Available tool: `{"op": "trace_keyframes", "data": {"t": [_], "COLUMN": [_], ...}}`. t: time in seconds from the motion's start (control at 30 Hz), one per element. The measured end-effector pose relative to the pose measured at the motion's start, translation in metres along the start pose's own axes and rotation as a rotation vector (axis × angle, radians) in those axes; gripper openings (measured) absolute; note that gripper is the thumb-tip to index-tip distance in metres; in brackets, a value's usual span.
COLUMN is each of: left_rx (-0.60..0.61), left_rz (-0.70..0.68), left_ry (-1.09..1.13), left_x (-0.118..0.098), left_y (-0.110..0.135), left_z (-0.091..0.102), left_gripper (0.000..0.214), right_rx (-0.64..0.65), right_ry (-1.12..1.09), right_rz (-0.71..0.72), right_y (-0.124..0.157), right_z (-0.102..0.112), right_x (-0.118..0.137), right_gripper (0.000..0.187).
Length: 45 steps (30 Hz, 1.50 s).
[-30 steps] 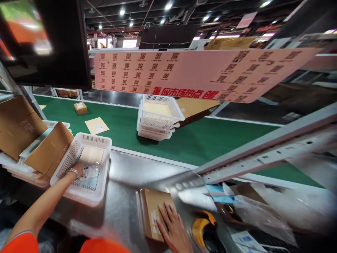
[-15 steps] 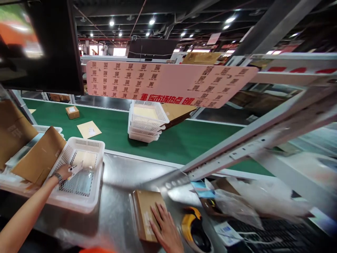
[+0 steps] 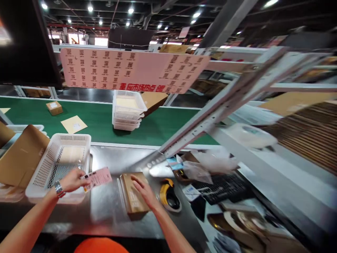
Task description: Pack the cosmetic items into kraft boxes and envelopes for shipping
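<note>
My left hand (image 3: 73,181), with a metal watch at the wrist, pinches a pink printed slip (image 3: 100,178). It hangs over the near right rim of a white perforated basket (image 3: 43,175), the slip reaching out above the metal table. A flat packet lies inside the basket. My right hand (image 3: 144,190) is open, fingers stretched over the right side of a brown cardboard box (image 3: 130,191); whether it touches the box I cannot tell. Right of that hand lies a yellow and black tape dispenser (image 3: 168,196).
Behind the table (image 3: 105,211) runs a green conveyor belt (image 3: 100,112) carrying stacked white baskets (image 3: 127,112), a small carton (image 3: 54,108) and an envelope (image 3: 74,124). A slanted metal post (image 3: 189,126) stands at the right, beyond it a keyboard (image 3: 223,189). A QR-code board (image 3: 147,70) hangs ahead.
My left hand has moved out of the basket to the right, bringing the slip over the table. My right hand has shifted on the box. The camera view has turned right.
</note>
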State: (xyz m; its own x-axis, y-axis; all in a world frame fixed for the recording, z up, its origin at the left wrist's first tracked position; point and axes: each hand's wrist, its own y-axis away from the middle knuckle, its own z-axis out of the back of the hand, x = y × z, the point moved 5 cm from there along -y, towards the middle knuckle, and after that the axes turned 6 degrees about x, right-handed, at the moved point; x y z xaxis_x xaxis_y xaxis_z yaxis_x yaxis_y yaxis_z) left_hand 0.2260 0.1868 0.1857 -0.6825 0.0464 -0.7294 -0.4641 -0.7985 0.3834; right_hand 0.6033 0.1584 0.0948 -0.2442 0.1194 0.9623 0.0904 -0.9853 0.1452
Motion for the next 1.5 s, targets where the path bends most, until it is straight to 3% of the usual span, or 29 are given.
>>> {"op": "trace_keyframes", "data": {"t": [0.07, 0.13, 0.2, 0.3, 0.43, 0.5, 0.6, 0.7, 0.8, 0.97, 1.17, 1.5], "left_rx": [0.123, 0.231, 0.291, 0.251, 0.060, 0.007, 0.082, 0.090, 0.089, 0.147, 0.121, 0.113], "left_rz": [-0.045, -0.047, -0.056, -0.119, -0.158, -0.143, -0.088, -0.004, 0.045, 0.116, 0.139, 0.071], "left_ry": [-0.025, -0.029, 0.001, 0.084, 0.375, 0.597, 0.697, 0.664, 0.712, 0.724, 0.733, 0.783], "left_x": [-0.023, -0.038, -0.048, -0.061, -0.086, -0.103, -0.131, -0.154, -0.169, -0.183, -0.192, -0.207], "left_y": [-0.014, -0.026, -0.035, -0.047, -0.060, -0.065, -0.070, -0.069, -0.065, -0.054, -0.041, -0.026], "left_z": [-0.039, -0.070, -0.091, -0.106, -0.136, -0.169, -0.235, -0.288, -0.321, -0.356, -0.389, -0.410], "left_gripper": [0.038, 0.040, 0.045, 0.056, 0.061, 0.064, 0.065, 0.053, 0.050, 0.051, 0.046, 0.049], "right_rx": [0.166, 0.226, 0.225, 0.189, 0.086, -0.105, -0.318, -0.320, -0.314, -0.290, -0.280, -0.284], "right_ry": [-0.145, -0.067, 0.023, 0.016, -0.192, -0.373, -0.644, -0.800, -0.905, -1.008, -0.985, -0.891], "right_rz": [0.094, 0.123, 0.093, 0.040, -0.047, -0.094, -0.111, -0.088, -0.094, -0.147, -0.145, -0.155], "right_y": [0.007, 0.018, 0.033, 0.059, 0.095, 0.112, 0.138, 0.166, 0.200, 0.246, 0.273, 0.294], "right_z": [-0.025, -0.038, -0.037, -0.017, 0.007, 0.017, 0.025, 0.035, 0.053, 0.076, 0.092, 0.102], "right_x": [0.043, 0.067, 0.071, 0.050, 0.008, -0.007, -0.020, -0.024, -0.035, -0.060, -0.076, -0.093], "right_gripper": [0.067, 0.051, 0.032, 0.035, 0.048, 0.053, 0.055, 0.053, 0.050, 0.043, 0.040, 0.046]}}
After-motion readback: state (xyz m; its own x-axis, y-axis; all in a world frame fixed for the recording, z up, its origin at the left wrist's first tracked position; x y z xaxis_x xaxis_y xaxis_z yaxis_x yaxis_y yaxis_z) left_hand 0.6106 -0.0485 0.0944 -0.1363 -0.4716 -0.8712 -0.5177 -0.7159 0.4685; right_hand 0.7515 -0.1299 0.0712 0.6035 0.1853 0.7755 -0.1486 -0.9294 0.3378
